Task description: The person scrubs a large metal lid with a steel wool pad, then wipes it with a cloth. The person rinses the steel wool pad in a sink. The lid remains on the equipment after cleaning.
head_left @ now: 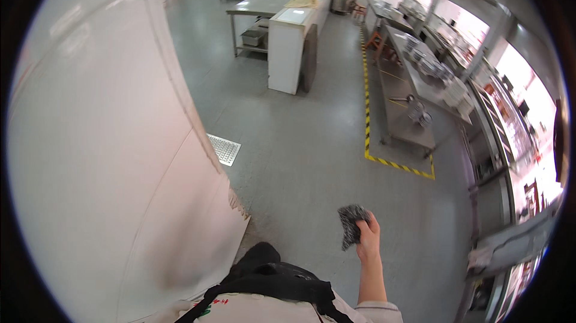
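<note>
My right hand (pixel 369 236) is held out ahead of me at the lower right, over the grey floor. Its fingers are closed on a dark grey, speckled cloth (pixel 349 221), which sticks out to the left of the thumb and hangs down a little. The cloth touches nothing but the hand. My left hand is out of view. A black apron (pixel 270 284) over white clothing shows at the bottom edge.
A tall white wall panel (pixel 108 143) with a chipped lower edge fills the left side. Beyond it lie a floor drain grate (pixel 224 149) and a white partition (pixel 285 53). Black-and-yellow tape (pixel 367 107) borders a steel table (pixel 444 95) holding metal ware at the right.
</note>
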A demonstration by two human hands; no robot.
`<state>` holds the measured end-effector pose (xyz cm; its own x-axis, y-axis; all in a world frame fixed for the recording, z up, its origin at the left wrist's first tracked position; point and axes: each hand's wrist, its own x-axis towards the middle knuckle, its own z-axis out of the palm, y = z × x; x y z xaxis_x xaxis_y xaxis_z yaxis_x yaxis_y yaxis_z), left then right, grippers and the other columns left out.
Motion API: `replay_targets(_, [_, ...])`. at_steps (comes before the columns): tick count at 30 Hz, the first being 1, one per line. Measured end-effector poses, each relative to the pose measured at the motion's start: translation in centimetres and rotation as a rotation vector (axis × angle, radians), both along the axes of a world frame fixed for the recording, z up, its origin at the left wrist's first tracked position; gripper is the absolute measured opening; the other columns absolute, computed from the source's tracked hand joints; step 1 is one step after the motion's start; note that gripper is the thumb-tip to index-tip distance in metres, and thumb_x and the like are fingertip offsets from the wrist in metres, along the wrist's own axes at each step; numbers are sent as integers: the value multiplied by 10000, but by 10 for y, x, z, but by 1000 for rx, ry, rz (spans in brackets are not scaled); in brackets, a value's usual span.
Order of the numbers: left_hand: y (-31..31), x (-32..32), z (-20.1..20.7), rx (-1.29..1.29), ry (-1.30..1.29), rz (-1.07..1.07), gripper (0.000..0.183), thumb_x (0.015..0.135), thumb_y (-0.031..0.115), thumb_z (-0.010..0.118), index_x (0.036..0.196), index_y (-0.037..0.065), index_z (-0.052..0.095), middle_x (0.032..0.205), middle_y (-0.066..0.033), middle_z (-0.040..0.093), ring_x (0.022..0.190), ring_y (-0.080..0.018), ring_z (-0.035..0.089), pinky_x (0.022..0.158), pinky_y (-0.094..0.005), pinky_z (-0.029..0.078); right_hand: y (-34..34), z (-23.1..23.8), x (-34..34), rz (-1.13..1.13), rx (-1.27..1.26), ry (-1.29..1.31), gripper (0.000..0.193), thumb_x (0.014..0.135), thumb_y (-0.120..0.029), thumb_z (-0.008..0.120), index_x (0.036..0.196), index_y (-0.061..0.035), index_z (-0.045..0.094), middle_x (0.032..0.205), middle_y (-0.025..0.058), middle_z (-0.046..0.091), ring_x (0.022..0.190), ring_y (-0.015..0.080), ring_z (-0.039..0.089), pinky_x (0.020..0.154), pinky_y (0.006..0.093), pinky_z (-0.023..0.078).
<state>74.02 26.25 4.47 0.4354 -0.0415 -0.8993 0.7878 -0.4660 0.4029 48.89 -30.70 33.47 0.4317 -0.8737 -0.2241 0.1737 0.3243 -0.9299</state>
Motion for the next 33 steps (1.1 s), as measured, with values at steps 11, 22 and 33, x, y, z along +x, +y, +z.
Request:
replay_targets(11, [-268, 160, -26, -28, 105, 198, 137, 983, 221, 649, 936, 95, 681, 788, -53, 663, 725, -181, 658, 601, -344, 518, -271, 12, 363, 288, 357, -107, 285, 979, 56, 498, 1222, -1, 636, 1081, 125, 731, 875, 247, 729, 771, 403, 640])
replay_targets(22, [-570, 587, 30, -250, -278, 175, 159, 983, 231, 648, 902, 97, 672, 759, -50, 648, 709, -181, 651, 593, -341, 512, -517, -32, 719, 369, 155, -19, 292, 958, 50, 554, 1235, 6, 634, 1111, 72, 721, 965, 159, 693, 838, 323, 579])
replay_targets(33, [-625, 761, 0, -3, 102, 648, 185, 984, 241, 646, 868, 98, 663, 730, -48, 633, 692, -182, 643, 585, -338, 506, -617, 6, 1200, 816, 247, -128, 324, 954, 59, 541, 1262, 1, 622, 1133, 110, 727, 932, 211, 731, 805, 375, 640])
